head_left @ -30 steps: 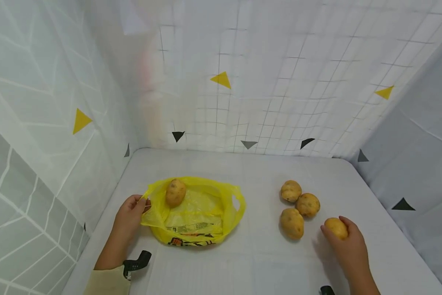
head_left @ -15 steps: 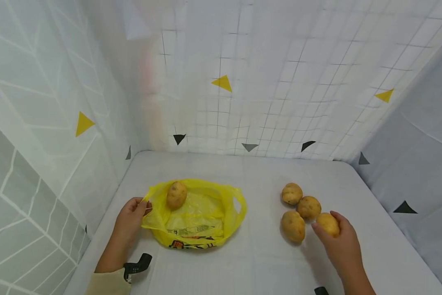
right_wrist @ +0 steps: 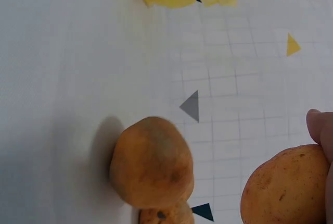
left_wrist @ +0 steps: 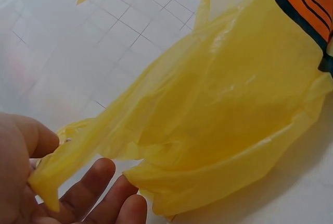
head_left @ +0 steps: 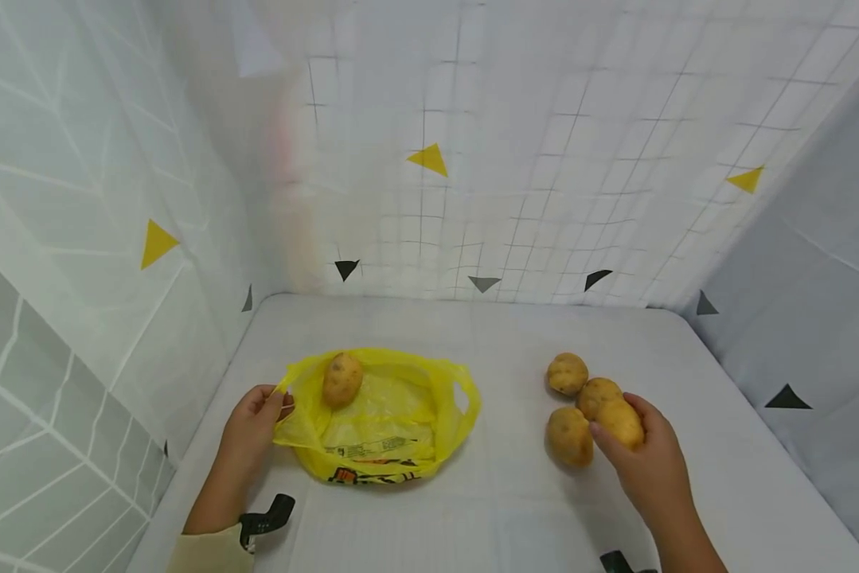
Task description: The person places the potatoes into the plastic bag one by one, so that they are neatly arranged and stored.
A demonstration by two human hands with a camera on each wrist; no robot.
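Head | held potato (head_left: 621, 423) | three loose potatoes (head_left: 569, 436) between it and yellow bag (head_left: 386, 414)

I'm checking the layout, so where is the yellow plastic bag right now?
In the head view, the yellow plastic bag lies left of centre on the white-covered table, its left edge pinched by the left hand.

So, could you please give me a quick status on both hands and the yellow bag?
Left hand pinching yellow bag by its edge; one bagged potato inside. Right hand gripping second potato. Three loose potatoes close beside it.
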